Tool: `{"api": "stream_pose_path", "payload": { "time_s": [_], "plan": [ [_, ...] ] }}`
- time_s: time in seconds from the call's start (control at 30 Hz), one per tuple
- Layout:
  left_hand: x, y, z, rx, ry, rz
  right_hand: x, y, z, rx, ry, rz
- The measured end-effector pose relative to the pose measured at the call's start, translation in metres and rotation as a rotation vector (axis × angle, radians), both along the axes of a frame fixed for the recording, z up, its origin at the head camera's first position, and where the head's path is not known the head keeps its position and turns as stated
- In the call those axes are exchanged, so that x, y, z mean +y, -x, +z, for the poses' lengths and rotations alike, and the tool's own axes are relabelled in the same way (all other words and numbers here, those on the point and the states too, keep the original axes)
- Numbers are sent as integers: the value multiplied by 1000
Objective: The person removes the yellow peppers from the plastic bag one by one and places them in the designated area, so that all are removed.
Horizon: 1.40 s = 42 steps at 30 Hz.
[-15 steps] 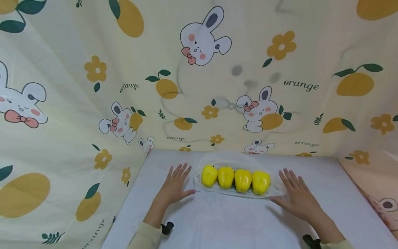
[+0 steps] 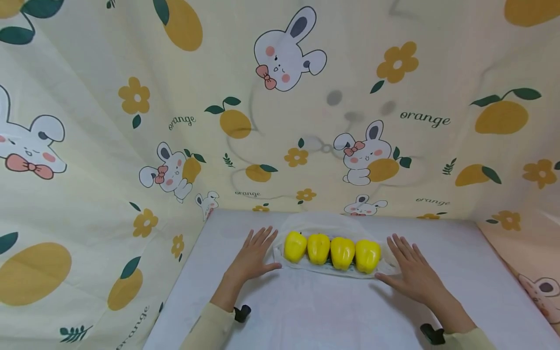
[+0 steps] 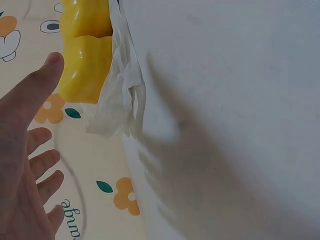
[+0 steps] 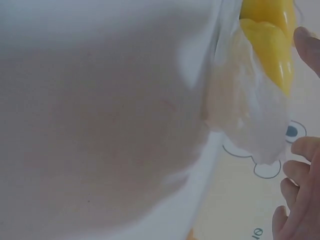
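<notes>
Several glossy yellow bell peppers sit side by side in a row on a thin, whitish plastic bag, whose loose edges spread around them. At the row's left end is my left hand, fingers spread and thumb pointing toward the bag's near edge. My right hand mirrors it at the other end, also with spread fingers. Neither hand holds anything. In the left wrist view the thumb lies close to the end pepper in the picture; whether it touches is unclear. Crumpled bag plastic fills the right wrist view's upper right.
Everything lies on a white tabletop. Behind it and at both sides hangs a cream cloth printed with rabbits, oranges and flowers. A small black device is at the left wrist, another at the right.
Both hands have shifted slightly inward, closer to the ends of the pepper row. The peppers and bag have not visibly moved.
</notes>
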State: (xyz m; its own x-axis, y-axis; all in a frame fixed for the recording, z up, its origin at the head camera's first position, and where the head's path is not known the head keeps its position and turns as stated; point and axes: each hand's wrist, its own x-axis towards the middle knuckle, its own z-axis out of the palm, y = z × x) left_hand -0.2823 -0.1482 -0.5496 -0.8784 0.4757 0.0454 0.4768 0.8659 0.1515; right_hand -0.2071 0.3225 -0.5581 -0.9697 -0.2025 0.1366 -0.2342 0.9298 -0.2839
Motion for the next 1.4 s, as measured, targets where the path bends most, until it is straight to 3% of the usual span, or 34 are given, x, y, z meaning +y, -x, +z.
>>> {"api": "stream_pose_path", "payload": {
  "time_s": [0.37, 0.63, 1.03, 1.4],
  "plan": [
    [14, 12, 0, -24, 5, -42, 1, 7, -6, -18, 22, 15],
    [23, 19, 0, -44, -52, -91, -1, 11, -10, -55, 35, 8],
    [34, 33, -8, -86, -7, -71, 1, 15, -14, -95, 35, -9],
    [38, 36, -11, -96, -4, -76, 5, 19, -21, -91, 45, 16]
  ]
}}
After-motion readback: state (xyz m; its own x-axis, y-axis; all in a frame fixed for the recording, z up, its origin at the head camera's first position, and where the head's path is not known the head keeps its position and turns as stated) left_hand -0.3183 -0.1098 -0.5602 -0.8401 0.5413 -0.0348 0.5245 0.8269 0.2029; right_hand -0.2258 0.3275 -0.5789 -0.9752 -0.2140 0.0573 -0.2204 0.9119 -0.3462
